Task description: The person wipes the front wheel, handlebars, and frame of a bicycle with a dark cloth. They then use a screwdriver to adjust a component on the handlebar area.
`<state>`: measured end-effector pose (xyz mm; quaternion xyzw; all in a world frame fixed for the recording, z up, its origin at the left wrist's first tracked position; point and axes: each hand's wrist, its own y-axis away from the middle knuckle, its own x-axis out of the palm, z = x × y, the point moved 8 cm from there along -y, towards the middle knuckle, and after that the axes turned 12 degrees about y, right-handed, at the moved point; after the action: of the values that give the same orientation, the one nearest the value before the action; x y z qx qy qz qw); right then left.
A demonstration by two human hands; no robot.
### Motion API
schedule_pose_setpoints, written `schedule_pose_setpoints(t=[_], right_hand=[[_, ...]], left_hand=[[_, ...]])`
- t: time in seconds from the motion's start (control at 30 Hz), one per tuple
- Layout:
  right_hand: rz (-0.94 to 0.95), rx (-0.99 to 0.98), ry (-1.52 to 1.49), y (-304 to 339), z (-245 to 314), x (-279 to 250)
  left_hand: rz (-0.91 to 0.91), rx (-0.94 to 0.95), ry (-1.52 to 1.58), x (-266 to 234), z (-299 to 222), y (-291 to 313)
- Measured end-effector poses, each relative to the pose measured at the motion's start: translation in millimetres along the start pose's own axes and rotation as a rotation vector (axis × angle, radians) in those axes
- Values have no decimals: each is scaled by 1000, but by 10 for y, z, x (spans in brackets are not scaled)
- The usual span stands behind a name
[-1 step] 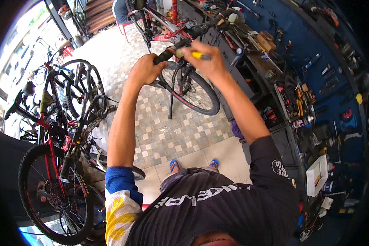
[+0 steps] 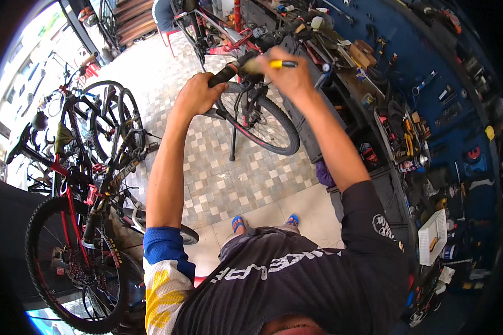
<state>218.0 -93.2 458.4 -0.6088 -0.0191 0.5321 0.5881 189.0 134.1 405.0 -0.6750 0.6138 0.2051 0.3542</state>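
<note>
My left hand (image 2: 198, 95) is closed around the near end of a black, tube-shaped bicycle part (image 2: 224, 76) with an orange-brown ring near its far end. Just right of it, my right hand (image 2: 292, 77) grips a brush (image 2: 282, 64) with a yellow handle and black tip. The brush's pale bristles, smeared by motion, are at the black part's far end; whether they touch it I cannot tell. Below both hands is a bicycle wheel (image 2: 274, 146) with a knobby tyre. Beyond them stands a bicycle with a red frame (image 2: 229, 46).
Several bicycles (image 2: 67, 167) crowd the left side. Along the right runs a cluttered workbench (image 2: 346, 72), under a blue wall (image 2: 408, 61) hung with tools. A white basket (image 2: 432, 237) is at the lower right. The floor is tiled (image 2: 207, 184). A red chair (image 2: 167, 39) stands far back.
My right hand has shifted slightly right with the brush, whose handle is now more level. My left hand remains on the black part.
</note>
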Motion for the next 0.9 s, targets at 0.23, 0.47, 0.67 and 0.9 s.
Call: schedule_pose_setpoints(t=[0.23, 0.47, 0.67, 0.9], right_hand=[[201, 29, 51, -149, -60, 165], [367, -74, 204, -492, 160, 91], [431, 39, 170, -596, 40, 40], [260, 173, 26, -346, -485, -2]], left_hand=[[61, -83, -4, 21, -137, 31], [-18, -55, -24, 16, -165, -43], [-62, -27, -1, 19, -131, 40], [-43, 6, -7, -69, -29, -148]])
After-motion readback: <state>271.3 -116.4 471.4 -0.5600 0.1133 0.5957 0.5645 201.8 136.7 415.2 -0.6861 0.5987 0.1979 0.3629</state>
